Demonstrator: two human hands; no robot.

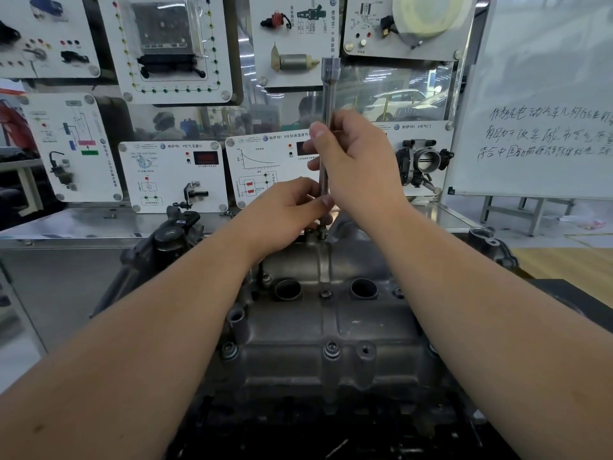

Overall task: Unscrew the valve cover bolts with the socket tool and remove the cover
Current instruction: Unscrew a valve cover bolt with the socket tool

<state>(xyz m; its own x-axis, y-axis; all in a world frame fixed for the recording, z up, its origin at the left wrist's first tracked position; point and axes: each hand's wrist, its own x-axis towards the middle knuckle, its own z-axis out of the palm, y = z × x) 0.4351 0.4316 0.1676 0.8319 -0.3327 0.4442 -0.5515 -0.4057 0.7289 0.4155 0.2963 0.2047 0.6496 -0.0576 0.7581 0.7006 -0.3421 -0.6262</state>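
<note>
The valve cover (331, 330) is dull grey cast metal with two round wells, lying mid-scene near the viewer. The socket tool (328, 134), a long bright steel shaft, stands upright on a far-edge bolt (321, 234). The right hand (358, 167) has its grip closed around the shaft; the left hand (285, 214) pinches its lower end.

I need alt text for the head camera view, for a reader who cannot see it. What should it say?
Two bare hands hold a long socket tool upright on a bolt at the far edge of a grey metal valve cover: the right hand grips the shaft, the left hand steadies its lower end. Nearer bolts remain in place; training panels stand behind.
</note>
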